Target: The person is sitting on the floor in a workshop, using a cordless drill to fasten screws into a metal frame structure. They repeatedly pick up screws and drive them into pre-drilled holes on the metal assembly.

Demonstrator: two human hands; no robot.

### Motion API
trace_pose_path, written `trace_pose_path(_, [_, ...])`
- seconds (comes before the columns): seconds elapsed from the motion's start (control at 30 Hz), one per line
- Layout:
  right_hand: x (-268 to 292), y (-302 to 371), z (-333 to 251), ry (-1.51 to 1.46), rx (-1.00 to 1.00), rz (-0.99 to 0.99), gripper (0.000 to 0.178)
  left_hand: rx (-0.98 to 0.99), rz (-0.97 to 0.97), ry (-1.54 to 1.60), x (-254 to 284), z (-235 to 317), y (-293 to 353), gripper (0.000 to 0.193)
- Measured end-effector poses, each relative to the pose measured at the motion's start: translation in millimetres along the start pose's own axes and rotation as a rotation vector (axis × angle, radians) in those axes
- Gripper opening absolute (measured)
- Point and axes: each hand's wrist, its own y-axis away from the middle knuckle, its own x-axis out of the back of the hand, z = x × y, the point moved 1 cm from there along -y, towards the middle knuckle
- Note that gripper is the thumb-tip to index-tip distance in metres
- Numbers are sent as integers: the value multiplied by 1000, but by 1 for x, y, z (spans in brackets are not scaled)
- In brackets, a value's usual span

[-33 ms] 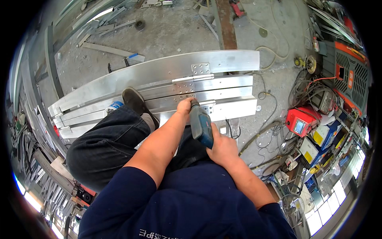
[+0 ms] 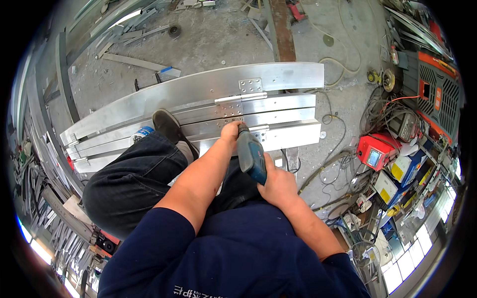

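My right hand [image 2: 278,185] is wrapped round the rear of a dark blue-green power drill [image 2: 252,156]. Its nose points away from me, down at the silvery metal beams. My left hand [image 2: 230,132] is closed right beside the drill's front end; what its fingertips pinch is hidden. Beneath both hands lie several long, flat metal beams [image 2: 288,72], side by side. A hinge plate with holes [image 2: 250,85] sits on the far beam, with a hinge barrel [image 2: 241,98] just below it. A second hinge plate [image 2: 259,135] shows partly beside the drill's nose. My left shoe [image 2: 168,126] rests on the beams.
A rusty steel beam [image 2: 282,35] runs along the floor beyond the metal beams. Cables [image 2: 343,124] trail over the floor at right, near a red machine [image 2: 376,151] and an orange-and-grey unit [image 2: 437,97]. Metal offcuts [image 2: 59,233] are heaped at left.
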Motion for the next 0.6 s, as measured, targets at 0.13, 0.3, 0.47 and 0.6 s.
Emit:
trace_pose_path(0.13, [3,0,-1,2,22,0,86,-60,-32,78,4,-2,-1,18])
trace_pose_path(0.3, [0,3,-1,-2,13,-2,86,-59,-15,32,3,-6,-1,17])
trace_pose_path(0.47, [-2,0,-1,-8,-1,-1,84,-36,-17,12,-1,-1,11,16])
trace_pose_path(0.6, [-1,-1,-3,-16,-5,-2,83,-50,-22,26,1,-2,6,17])
